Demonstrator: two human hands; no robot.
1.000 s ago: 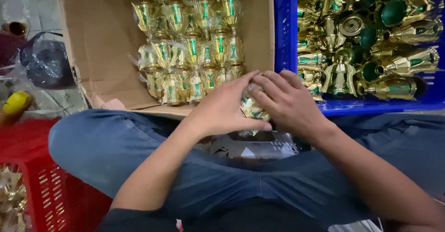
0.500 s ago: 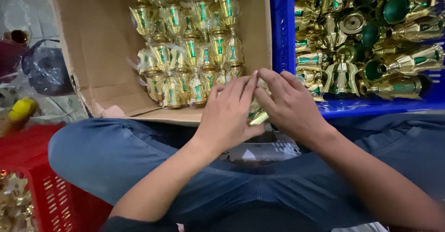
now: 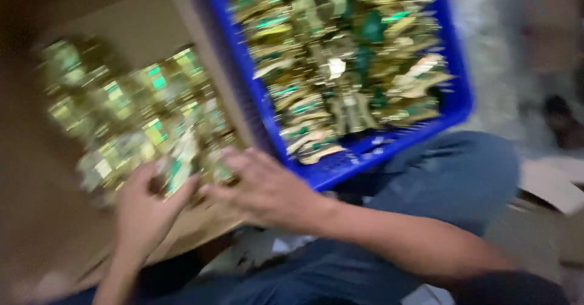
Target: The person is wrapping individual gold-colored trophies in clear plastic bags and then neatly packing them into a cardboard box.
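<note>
The view is heavily motion-blurred. My left hand (image 3: 143, 210) grips a gold and green plastic cup (image 3: 177, 172) at the near edge of a cardboard box (image 3: 121, 25). My right hand (image 3: 261, 186) reaches in from the right, its fingers stretched toward the same cup and touching or almost touching it. Whether it grips the cup cannot be told. Rows of wrapped gold and green cups (image 3: 137, 113) fill the box just beyond my hands.
A blue plastic crate (image 3: 365, 159) heaped with loose gold and green cup parts (image 3: 340, 67) stands right of the box. My legs in blue jeans (image 3: 450, 171) lie below it. A flat piece of cardboard (image 3: 547, 183) lies on the floor at right.
The view has swung sharply, so box and crate now sit left and tilted. My hands have moved with the cup from my lap to the box's near edge.
</note>
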